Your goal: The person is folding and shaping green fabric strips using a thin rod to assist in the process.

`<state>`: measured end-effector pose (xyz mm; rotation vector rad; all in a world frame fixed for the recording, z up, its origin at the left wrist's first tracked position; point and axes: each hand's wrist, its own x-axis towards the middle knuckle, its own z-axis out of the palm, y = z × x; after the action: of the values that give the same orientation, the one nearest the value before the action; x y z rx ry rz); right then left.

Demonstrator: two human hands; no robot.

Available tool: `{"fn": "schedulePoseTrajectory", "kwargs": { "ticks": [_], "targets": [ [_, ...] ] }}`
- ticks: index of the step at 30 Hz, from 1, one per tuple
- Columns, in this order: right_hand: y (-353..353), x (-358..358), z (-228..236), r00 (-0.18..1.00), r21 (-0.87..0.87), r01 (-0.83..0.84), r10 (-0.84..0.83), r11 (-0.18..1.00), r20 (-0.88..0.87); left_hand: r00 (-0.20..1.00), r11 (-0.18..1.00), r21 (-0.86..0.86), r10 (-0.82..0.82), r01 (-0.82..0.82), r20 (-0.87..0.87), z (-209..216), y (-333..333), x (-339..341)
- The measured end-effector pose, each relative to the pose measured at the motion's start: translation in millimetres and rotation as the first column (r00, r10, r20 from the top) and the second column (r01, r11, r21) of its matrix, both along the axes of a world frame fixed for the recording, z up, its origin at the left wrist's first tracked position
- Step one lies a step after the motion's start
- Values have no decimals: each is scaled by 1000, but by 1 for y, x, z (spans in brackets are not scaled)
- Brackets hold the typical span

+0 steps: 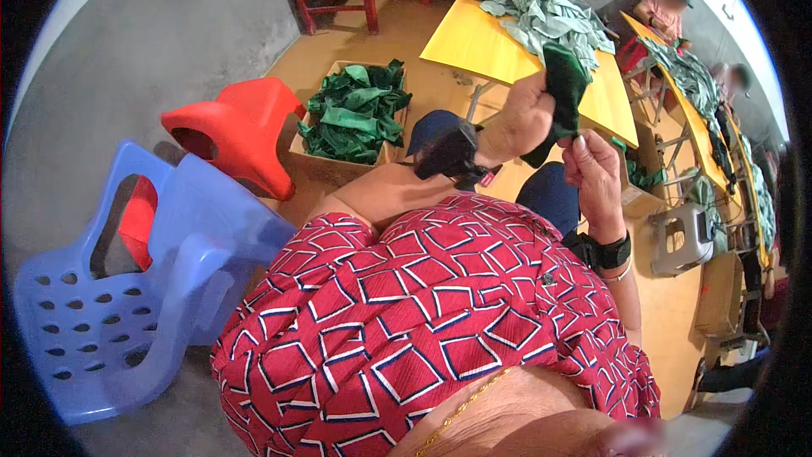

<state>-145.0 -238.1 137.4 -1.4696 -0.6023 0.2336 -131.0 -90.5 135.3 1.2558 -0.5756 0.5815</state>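
Note:
A dark green cloth piece (pixel 565 89) with a velvety sheen is held up in front of me, before the edge of the yellow table. My left hand (pixel 520 118) is closed in a fist around its left side. Below and to the right, my right hand (pixel 594 165) pinches the lower edge of the same cloth between thumb and fingertips. The part inside my left fist is hidden. A pile of pale green cloth pieces (pixel 541 13) lies on the table just beyond my hands.
Left of my legs stands a cardboard box (pixel 342 161) heaped with dark green cloth. A red plastic chair (pixel 245 131) and a blue one (pixel 182 228) are at left. The yellow table (pixel 474 46) is ahead. Co-workers sit at more tables on the right, near a grey stool (pixel 683 237).

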Motion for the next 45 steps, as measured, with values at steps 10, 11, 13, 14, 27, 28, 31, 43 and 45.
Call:
{"fn": "schedulePoseTrajectory", "kwargs": {
  "ticks": [10,11,13,14,27,28,31,43,45],
  "targets": [
    [1,7,-18,912,-77,214,-171,974,373,999,994,-100,-36,37,6,15,4,-15],
    [2,7,-20,883,6,239,-220,971,414,999,995,-97,-38,39,4,14,2,-15],
    [8,3,-20,851,48,246,-240,968,467,995,998,-31,63,-60,80,12,0,-16],
    [9,2,-20,815,91,254,-264,963,516,1000,999,-51,-7,8,20,8,-2,-16],
    [10,-19,4,899,56,262,-264,964,350,943,936,178,269,-304,194,-7,-13,-17],
    [7,-19,7,888,21,275,-262,961,379,941,932,193,268,-308,204,-9,-10,-15],
    [5,-15,4,841,-32,340,-288,940,459,965,940,245,199,-238,173,-1,-1,-14],
    [5,-13,-4,830,-179,324,-188,929,526,960,958,-69,-280,278,-20,18,23,-19],
    [3,-15,-4,798,-169,346,-195,923,570,973,973,8,-231,231,26,17,27,-17]
  ]
}}
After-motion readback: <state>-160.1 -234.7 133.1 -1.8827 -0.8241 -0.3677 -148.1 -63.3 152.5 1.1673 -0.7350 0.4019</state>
